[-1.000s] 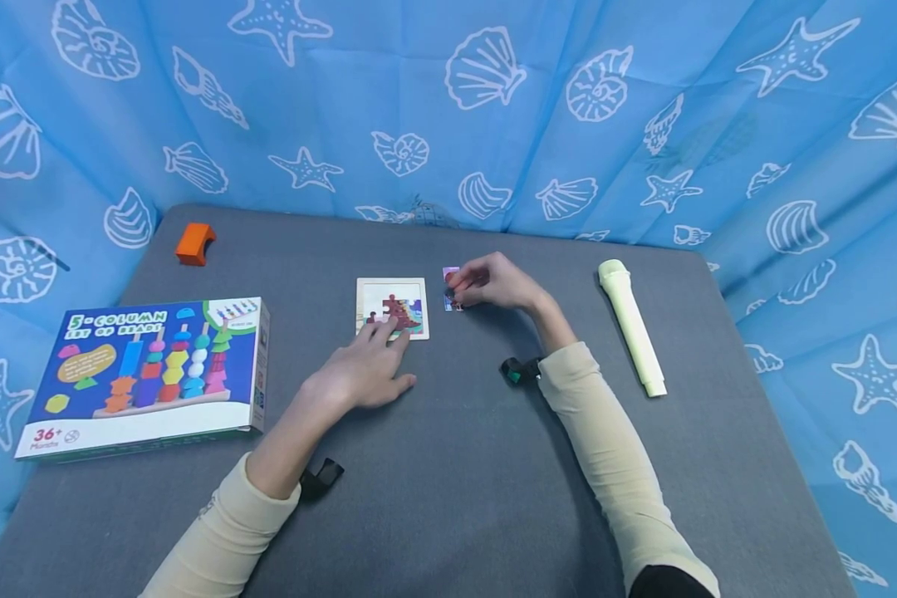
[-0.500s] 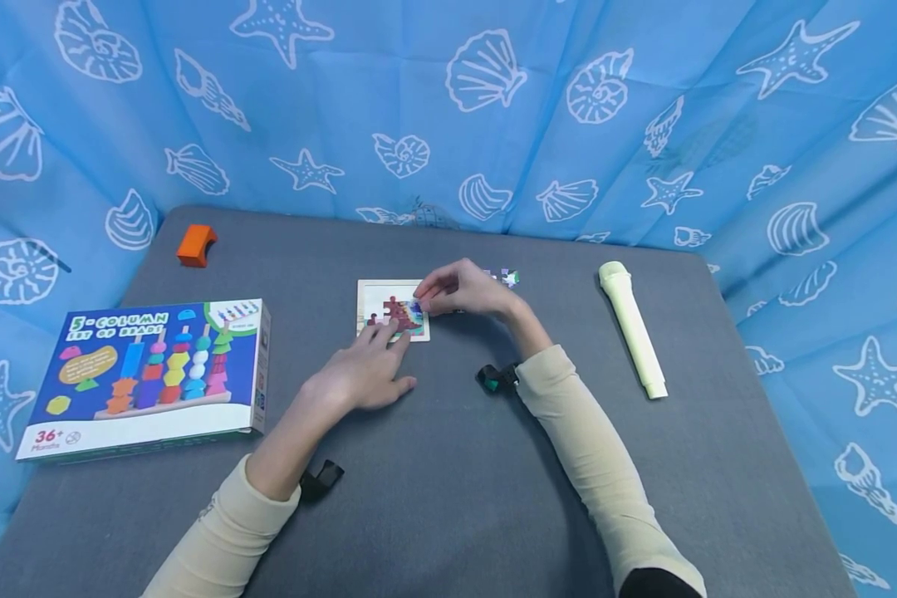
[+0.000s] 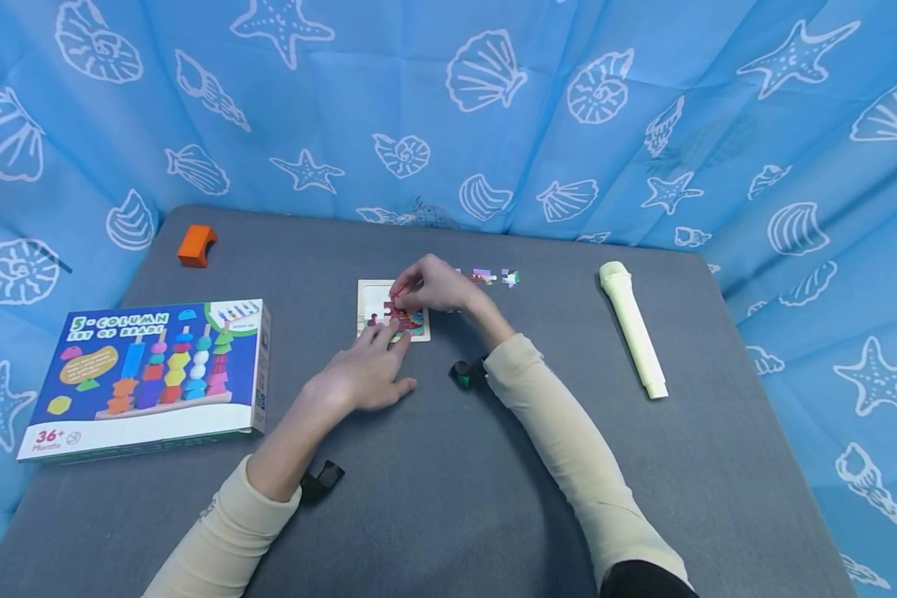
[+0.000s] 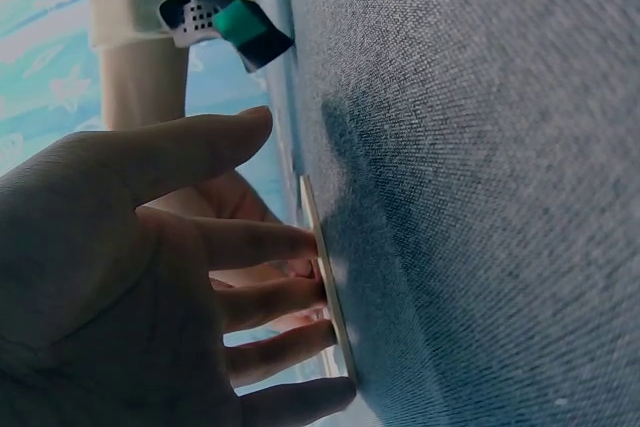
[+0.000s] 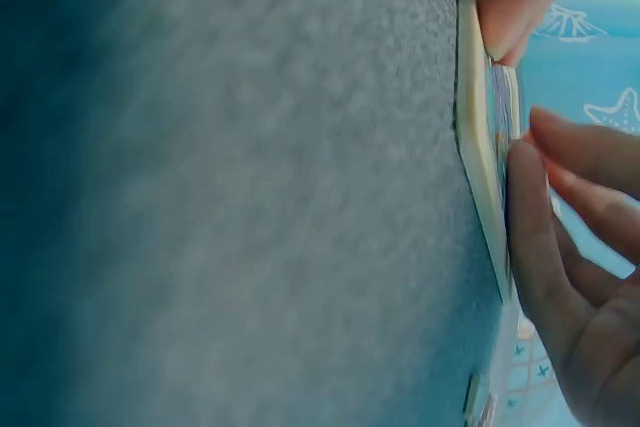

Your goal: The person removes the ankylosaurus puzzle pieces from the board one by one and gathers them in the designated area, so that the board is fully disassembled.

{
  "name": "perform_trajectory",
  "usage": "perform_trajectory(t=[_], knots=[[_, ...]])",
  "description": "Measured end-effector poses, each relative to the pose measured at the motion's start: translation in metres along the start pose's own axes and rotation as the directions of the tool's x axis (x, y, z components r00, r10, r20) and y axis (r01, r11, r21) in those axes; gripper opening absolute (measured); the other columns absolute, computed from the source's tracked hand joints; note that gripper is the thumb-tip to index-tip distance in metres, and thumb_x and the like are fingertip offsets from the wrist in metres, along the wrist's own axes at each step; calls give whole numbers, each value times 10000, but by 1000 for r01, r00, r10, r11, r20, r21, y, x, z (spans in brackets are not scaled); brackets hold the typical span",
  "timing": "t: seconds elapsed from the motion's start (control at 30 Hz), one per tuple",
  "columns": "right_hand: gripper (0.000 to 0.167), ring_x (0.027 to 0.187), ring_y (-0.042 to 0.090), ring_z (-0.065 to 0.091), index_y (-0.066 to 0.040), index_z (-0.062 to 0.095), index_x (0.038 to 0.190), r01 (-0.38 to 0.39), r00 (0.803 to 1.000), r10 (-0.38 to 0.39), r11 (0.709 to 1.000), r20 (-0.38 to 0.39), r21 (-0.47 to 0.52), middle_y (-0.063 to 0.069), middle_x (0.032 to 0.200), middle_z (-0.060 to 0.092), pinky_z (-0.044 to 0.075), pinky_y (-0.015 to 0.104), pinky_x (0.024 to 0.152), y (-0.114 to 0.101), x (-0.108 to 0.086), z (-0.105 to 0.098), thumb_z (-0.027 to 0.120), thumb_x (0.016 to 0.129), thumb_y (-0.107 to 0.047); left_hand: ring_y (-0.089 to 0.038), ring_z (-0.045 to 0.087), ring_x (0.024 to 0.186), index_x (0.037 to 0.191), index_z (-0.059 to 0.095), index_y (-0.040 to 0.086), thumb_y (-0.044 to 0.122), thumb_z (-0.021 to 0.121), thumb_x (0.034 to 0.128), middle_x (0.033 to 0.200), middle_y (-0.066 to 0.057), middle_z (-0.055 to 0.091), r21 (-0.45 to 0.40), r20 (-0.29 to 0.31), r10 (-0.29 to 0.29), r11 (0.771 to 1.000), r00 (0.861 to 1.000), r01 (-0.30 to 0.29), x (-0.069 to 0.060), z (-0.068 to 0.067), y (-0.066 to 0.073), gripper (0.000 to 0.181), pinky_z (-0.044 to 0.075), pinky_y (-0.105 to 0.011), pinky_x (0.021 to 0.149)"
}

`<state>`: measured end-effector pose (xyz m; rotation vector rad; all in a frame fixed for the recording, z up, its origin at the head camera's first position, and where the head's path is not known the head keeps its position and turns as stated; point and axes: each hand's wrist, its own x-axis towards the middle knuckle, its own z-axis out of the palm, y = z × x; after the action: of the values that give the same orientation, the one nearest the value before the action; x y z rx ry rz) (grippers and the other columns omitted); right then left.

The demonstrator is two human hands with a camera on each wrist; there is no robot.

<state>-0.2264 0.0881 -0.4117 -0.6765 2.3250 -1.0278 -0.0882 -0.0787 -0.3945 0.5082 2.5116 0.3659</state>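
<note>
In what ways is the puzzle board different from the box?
Size: the board is smaller; the box is larger.
Colour: the board has a pale rim; the box is mostly blue and white.
Touch: the left hand touches the board; no hand touches the box.
Both lie on the grey table.

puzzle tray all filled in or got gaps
Not filled: the puzzle tray shows bare white at its upper left, and loose pieces lie outside it, to the right in the head view.
</note>
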Motion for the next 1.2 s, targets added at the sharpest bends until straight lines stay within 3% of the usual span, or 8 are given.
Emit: perform_trajectory(t=[0.23,0.73,0.93,1.2], knots=[[114,735,66,681,-26,819,1082,-96,995,95,995,-11,-39,49,885,774,552,201,685,-4,4,2,772,998,-87,-424,52,1718,1739,228,89,473,570,1117,1846,-179,54,9,18,1,1000,1000,-1,1,0,1,807,308,-683,1312],[129,799,106,676,-9,751,1104,-6,1000,7,995,-9,101,62,923,753,545,224,732,2,1,2,773,991,-66,-438,70,1713,1735,241,78,461,584,1113,1844,-175,55,22,6,6,1000,1000,-6,0,1,0,807,309,-684,1310],[131,815,133,716,-19,744,1127,-30,998,41,978,-48,205,32,899,741,619,259,764,8,-2,-1,758,1001,-52,-436,84,1710,1730,244,63,466,585,1109,1841,-153,95,41,-7,15,999,1000,-15,-1,2,2,815,309,-666,1319],[166,848,142,749,-14,736,1169,-67,995,86,961,-60,267,38,923,753,659,326,828,20,-19,-16,751,1006,-46,-436,99,1708,1733,244,76,471,582,1111,1837,-150,121,50,-9,5,999,1000,-4,1,2,2,812,344,-685,1292]])
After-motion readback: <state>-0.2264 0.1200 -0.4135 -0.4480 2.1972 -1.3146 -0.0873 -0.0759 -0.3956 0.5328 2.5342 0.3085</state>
